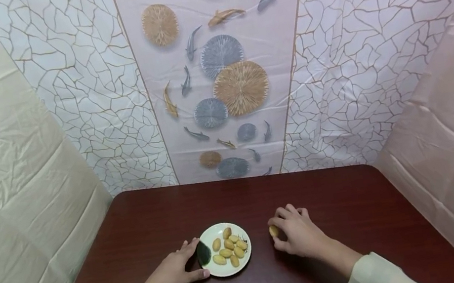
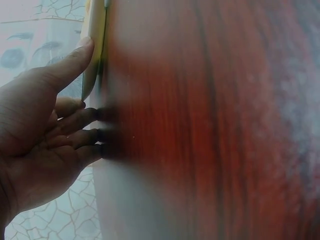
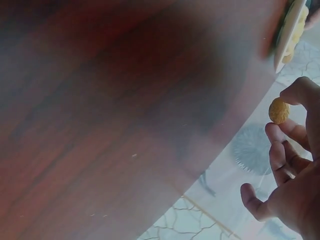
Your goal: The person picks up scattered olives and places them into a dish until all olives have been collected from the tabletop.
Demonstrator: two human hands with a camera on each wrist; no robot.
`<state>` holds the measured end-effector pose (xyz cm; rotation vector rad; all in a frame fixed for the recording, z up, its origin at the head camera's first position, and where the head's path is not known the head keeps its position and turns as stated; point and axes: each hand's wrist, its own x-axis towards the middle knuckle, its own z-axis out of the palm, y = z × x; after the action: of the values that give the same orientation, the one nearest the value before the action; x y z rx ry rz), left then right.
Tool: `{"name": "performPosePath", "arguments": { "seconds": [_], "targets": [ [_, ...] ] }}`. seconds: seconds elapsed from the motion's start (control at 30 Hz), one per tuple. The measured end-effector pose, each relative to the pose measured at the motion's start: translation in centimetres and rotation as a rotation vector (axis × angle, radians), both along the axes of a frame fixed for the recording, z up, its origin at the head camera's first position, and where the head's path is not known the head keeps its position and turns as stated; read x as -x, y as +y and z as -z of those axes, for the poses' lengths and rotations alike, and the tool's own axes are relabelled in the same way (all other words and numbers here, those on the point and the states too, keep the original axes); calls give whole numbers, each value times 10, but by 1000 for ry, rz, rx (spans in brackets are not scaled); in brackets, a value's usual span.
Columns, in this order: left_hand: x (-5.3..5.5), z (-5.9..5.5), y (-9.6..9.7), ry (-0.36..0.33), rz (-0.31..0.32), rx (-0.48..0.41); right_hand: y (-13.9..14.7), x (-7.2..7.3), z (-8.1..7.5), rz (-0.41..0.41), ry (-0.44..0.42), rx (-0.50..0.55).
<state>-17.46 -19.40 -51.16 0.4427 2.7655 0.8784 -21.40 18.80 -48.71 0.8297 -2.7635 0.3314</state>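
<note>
A white round plate (image 1: 230,269) with a dark green patch at its left rim and a small dark print at its right lies on the table, bearing several small yellow oval fruits (image 1: 225,253). My left hand (image 1: 177,271) spreads around the plate's left side, thumb at the near rim and fingertips by the green patch. In the left wrist view the thumb (image 2: 82,50) touches the rim and the other fingers reach down to the tabletop. To the right of the plate, my right hand (image 1: 298,232) pinches one yellow oval fruit (image 3: 279,110) between thumb and finger.
The dark red-brown wooden table (image 1: 236,197) has rounded far corners. Behind it hangs a patterned cloth (image 1: 222,112) with fish and round motifs. Cream cloth walls (image 1: 15,197) stand along both sides.
</note>
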Motion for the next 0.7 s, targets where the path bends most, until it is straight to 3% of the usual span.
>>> {"name": "performPosePath", "arguments": {
  "seconds": [0.3, 0.7],
  "targets": [
    [2, 0, -4, -29, -17, 6, -20, 1, -5, -94, 32, 19],
    [4, 0, -2, -22, 0, -6, -39, 13, -4, -152, -22, 16]
  ]
}}
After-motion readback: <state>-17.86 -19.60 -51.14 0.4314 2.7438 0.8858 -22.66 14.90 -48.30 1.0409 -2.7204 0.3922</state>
